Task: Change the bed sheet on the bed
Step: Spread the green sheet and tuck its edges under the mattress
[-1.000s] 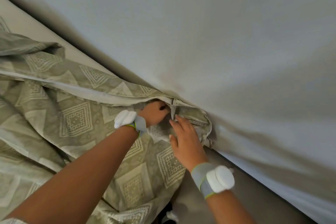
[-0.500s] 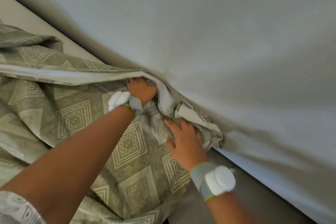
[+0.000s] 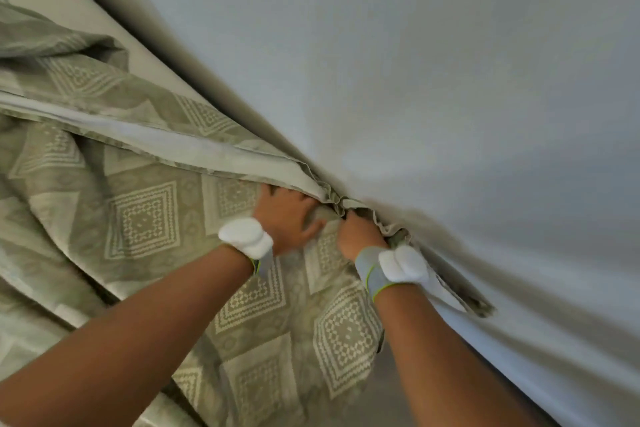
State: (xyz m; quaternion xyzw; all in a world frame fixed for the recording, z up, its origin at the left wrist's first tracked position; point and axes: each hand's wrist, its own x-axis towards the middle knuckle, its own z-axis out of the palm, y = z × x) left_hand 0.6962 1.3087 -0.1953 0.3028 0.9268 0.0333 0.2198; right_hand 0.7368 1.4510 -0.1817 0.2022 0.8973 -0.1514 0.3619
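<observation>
Patterned sheet (image 3: 145, 218) bunched left of the pale wall (image 3: 450, 80). Left hand (image 3: 287, 218) pressing flat, fingers spread; right hand (image 3: 356, 232) clamped on the edge at the gap. Likely risk: tucked fabric snagging, tearing if yanked.

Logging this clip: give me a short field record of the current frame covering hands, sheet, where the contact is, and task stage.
view: head camera, looking down along the bed edge
left hand: pressed on the patterned sheet, fingers spread
right hand: closed on bunched sheet at the seam
patterned sheet: green with cream diamond print, loose and creased
pale surface: plain, sheet edge pushed against it
wristbands: grey strap with white pad on each wrist
stage: tucking the sheet edge, unfinished
</observation>
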